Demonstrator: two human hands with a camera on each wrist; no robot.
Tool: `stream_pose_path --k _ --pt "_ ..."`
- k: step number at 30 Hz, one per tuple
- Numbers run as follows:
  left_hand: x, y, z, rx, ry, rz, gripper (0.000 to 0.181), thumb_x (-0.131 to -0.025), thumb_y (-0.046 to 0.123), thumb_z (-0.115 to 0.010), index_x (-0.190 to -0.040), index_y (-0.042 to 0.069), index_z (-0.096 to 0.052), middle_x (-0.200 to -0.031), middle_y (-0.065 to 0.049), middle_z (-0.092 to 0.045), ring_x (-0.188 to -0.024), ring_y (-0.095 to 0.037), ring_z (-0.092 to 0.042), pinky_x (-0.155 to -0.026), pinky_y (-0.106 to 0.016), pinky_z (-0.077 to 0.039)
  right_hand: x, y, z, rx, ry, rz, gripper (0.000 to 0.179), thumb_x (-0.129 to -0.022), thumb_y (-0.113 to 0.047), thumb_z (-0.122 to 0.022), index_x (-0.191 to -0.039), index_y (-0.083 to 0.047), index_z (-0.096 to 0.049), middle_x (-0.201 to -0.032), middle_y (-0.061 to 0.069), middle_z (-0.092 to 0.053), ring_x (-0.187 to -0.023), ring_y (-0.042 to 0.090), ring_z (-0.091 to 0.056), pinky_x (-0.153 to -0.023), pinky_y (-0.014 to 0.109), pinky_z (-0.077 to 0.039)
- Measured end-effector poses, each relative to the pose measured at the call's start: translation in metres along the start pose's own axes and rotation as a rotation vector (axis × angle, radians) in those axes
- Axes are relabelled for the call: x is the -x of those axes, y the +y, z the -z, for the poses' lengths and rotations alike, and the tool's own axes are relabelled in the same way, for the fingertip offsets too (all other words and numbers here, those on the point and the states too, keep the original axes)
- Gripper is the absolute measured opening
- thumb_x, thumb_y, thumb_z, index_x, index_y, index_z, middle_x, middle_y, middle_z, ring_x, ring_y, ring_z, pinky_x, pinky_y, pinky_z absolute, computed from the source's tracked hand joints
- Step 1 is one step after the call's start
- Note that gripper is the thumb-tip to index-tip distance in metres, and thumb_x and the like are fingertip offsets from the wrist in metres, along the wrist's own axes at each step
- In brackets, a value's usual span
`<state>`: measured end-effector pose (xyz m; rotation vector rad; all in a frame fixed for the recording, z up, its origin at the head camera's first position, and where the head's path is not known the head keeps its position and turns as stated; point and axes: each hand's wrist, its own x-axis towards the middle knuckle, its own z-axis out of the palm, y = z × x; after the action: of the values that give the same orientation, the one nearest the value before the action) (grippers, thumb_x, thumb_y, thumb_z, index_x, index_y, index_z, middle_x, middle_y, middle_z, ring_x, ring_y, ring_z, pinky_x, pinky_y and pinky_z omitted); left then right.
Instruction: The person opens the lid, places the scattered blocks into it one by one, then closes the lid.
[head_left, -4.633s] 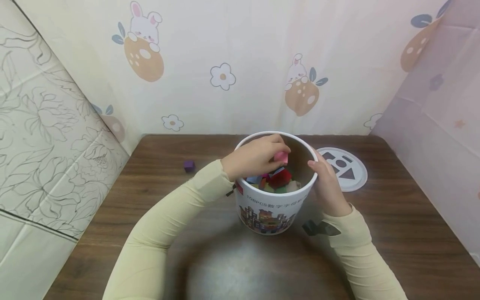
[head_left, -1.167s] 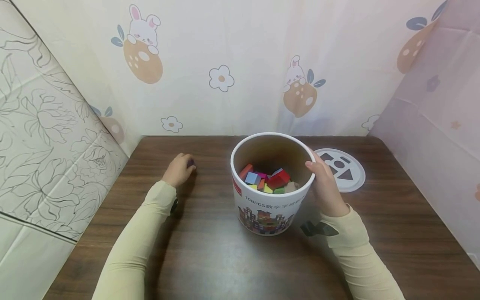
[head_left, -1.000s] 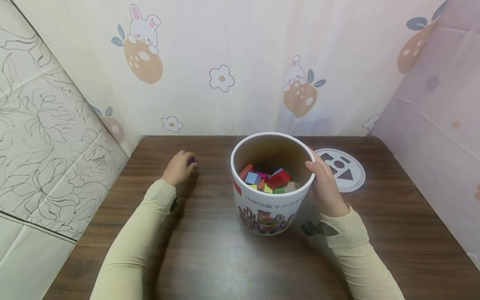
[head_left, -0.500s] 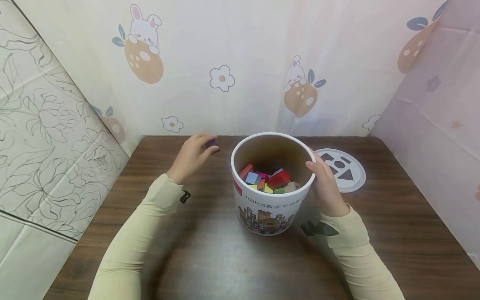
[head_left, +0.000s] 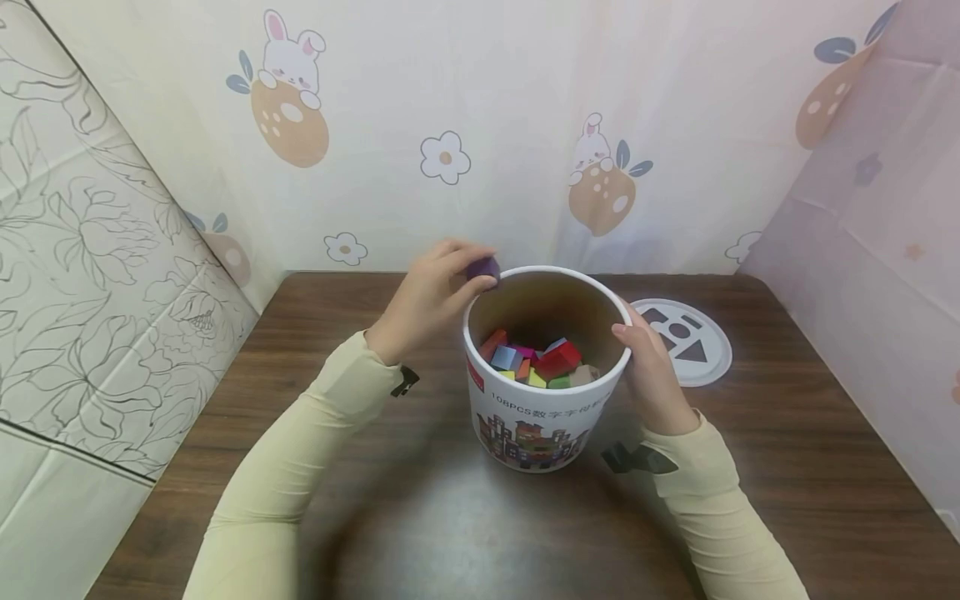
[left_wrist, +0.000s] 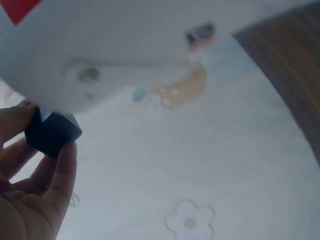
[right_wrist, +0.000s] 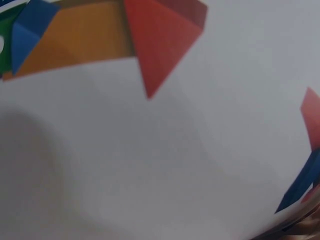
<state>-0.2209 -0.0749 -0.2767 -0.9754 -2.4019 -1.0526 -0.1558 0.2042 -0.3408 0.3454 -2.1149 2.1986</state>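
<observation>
A small purple block (head_left: 483, 269) is pinched between the fingers and thumb of my left hand (head_left: 427, 296), just above the bucket's left rim. It looks dark in the left wrist view, where the block (left_wrist: 52, 132) sits at the fingertips. My right hand (head_left: 656, 371) grips the right side of the white bucket (head_left: 525, 400), thumb over the rim. Its other fingers are hidden behind the wall. Inside lie several coloured blocks, among them a red block (head_left: 558, 358) and a light blue block (head_left: 504, 357). The right wrist view is filled by the bucket's printed wall (right_wrist: 150, 150).
A white lid (head_left: 705, 367) with shaped cut-outs lies on the brown wooden table (head_left: 780, 467), right of the bucket. A patterned curtain (head_left: 510, 100) hangs behind the table's far edge. Black wrist straps show at both cuffs.
Earlier my left hand was inside the bucket with a pink block, then reached left to the purple block on the table. It has carried that block up and right. My right hand stays put.
</observation>
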Motion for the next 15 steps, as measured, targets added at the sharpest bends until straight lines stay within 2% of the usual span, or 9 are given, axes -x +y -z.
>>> stream_pose_path --k 8,11,15 --pt "-0.016 0.020 -0.019 0.079 -0.062 -0.078 0.042 -0.087 0.016 -0.074 -0.127 0.005 -0.063 -0.116 -0.010 -0.063 -0.104 -0.017 -0.060 -0.090 -0.026 -0.056 0.000 0.000 -0.001 0.019 0.008 -0.001 0.052 -0.102 -0.025 -0.035 -0.150 -0.006 -0.035 -0.143 0.007 -0.044 -0.129 0.022 -0.042 -0.100 0.022 -0.047" --pt "-0.020 0.026 -0.027 0.060 -0.095 -0.090 0.042 -0.088 0.019 -0.073 -0.127 0.006 -0.064 -0.117 -0.009 -0.063 -0.105 -0.016 -0.059 -0.089 -0.024 -0.055 0.000 0.000 0.000 0.030 0.012 -0.006 0.052 -0.102 -0.025 -0.034 -0.150 -0.006 -0.035 -0.142 0.003 -0.044 -0.127 0.019 -0.043 -0.098 0.020 -0.047" --pt "-0.024 0.035 -0.035 0.028 -0.158 -0.075 0.042 -0.090 0.024 -0.071 -0.128 0.008 -0.063 -0.121 -0.006 -0.063 -0.109 -0.015 -0.058 -0.091 -0.020 -0.053 0.000 0.000 0.000 0.026 0.004 -0.010 0.052 -0.102 -0.027 -0.034 -0.150 -0.007 -0.034 -0.142 0.004 -0.044 -0.127 0.020 -0.043 -0.097 0.020 -0.048"
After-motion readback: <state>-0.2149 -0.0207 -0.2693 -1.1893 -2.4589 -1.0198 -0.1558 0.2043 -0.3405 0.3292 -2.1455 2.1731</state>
